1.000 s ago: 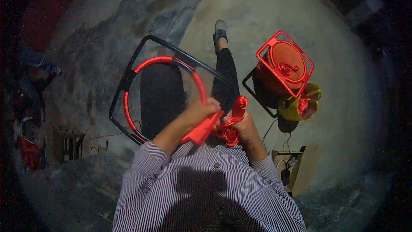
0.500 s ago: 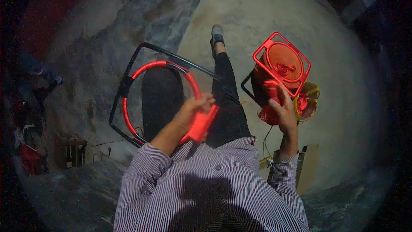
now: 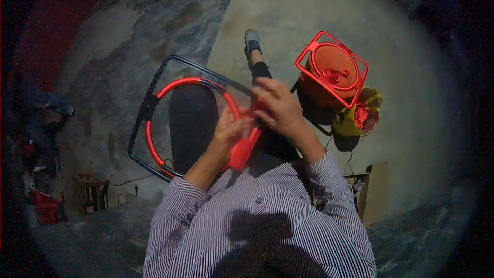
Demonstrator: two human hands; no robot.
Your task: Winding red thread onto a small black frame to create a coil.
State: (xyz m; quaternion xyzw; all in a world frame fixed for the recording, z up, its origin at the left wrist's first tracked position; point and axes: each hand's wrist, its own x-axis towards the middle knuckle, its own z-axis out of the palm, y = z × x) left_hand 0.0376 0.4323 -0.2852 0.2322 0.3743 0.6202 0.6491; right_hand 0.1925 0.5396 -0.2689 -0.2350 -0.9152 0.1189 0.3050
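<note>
A black metal frame (image 3: 145, 107) with an inner ring (image 3: 150, 133) lies across my lap. Bright red cord covers much of the ring and a wide red band (image 3: 243, 150) at the frame's near right side. My left hand (image 3: 229, 129) is closed around the frame where ring and band meet. Close beside it, my right hand (image 3: 282, 107) curls over the frame's right corner, its fingers bent and smeared by motion. Red cord (image 3: 259, 107) shows under those fingers; how much they hold is partly hidden.
To the right, a finished-looking red frame (image 3: 363, 83) rests on an orange round-topped stool or drum (image 3: 321, 62), with a red cord bundle (image 3: 333, 76) on it. Beside it stands a yellow-green bag (image 3: 349, 122) holding red cord. A wooden piece (image 3: 378, 188) lies nearer, with thin wires.
My right hand has come left from beside the orange round top to the frame's right corner, bringing the red cord bundle. My left hand keeps its grip, and the frame stays nearly in place.
</note>
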